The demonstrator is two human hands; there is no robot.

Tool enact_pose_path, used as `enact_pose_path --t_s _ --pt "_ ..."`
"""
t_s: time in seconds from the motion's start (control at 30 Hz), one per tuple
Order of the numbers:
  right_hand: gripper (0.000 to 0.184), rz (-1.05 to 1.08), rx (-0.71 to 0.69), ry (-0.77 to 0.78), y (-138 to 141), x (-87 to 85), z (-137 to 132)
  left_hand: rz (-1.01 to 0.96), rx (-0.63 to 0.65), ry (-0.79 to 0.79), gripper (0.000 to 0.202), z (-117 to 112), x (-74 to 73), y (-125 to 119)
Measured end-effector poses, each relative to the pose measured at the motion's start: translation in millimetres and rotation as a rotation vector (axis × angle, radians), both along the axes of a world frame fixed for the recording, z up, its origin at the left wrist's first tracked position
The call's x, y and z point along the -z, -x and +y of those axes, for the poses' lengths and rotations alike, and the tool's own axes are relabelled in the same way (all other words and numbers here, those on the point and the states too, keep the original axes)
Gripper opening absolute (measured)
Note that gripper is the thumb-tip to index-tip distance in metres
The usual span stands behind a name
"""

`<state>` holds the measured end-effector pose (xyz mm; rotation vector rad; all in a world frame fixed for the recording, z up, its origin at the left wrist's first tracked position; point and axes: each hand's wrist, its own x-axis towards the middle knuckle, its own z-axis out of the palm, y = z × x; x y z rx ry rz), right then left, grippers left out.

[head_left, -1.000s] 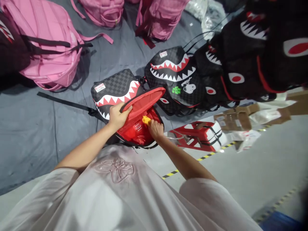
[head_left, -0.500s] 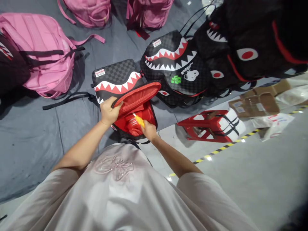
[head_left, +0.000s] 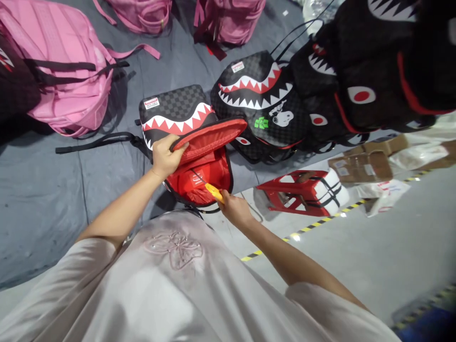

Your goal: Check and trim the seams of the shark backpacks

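A dark checkered backpack (head_left: 173,100) with a printed shark mouth lies in front of me, its flap raised and its red lining (head_left: 188,186) exposed. My left hand (head_left: 168,154) is closed on the edge of the flap and holds it up. A slim yellow-handled tool (head_left: 214,192) with a thin dark blade is gripped in my right hand (head_left: 233,207), its tip over the lining near a printed mark. Whether it is a cutter or snips cannot be made out. My right hand sits at the bag's right front edge.
More shark-mouth backpacks (head_left: 254,90) stand close on the right. Pink backpacks (head_left: 67,71) lie at the left and back of the grey cloth (head_left: 53,204). Beyond its right edge are a red and white case (head_left: 302,192), cardboard boxes (head_left: 363,166) and striped floor tape (head_left: 306,229).
My right hand has drawn back slightly to the lower right with the yellow-handled tool, and more of its blade shows. My left hand still holds the flap, now shifted a little right.
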<state>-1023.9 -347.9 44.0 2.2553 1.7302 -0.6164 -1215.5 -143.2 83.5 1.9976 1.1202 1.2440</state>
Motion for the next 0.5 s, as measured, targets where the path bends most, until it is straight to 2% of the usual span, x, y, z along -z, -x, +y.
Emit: enact_pose_path --t_s 0.07,0.17,0.27,0.3,0.33,0.37,0.43,0.47,0.5 --pt "0.031 -0.040 0.056 -0.019 -1 -7.2 1 -0.002 0.024 0.001 0.035 3 1.6 -2" --pt "0.034 -0.056 0.155 -0.052 1 -4.8 19 0.016 0.071 -0.019 0.029 1 -1.8 0" --pt "0.036 -0.027 0.171 -0.046 -3 -6.9 44 0.089 0.055 -0.088 0.020 -25 -14.3 11" --pt "0.036 -0.009 0.161 -0.044 -7 -11.6 52 0.115 0.113 -0.113 0.019 -40 -18.1 15" --pt "0.037 0.027 0.127 -0.043 -13 -18.5 61 0.142 0.252 -0.110 0.020 -58 -20.3 18" --pt "0.037 0.075 0.071 -0.032 -20 -27.1 71 0.174 0.448 -0.052 0.021 -76 -19.7 19" --pt "0.036 0.177 -0.063 0.024 -34 -47.7 92 0.263 0.824 0.199 0.020 -107 -7.7 14" --pt "0.036 0.210 -0.109 0.059 -41 -58.9 103 0.318 0.875 0.357 0.019 -116 3.6 8" --pt "0.034 0.224 -0.129 0.088 -46 -70.4 113 0.365 0.821 0.473 0.022 -121 17.7 -1"
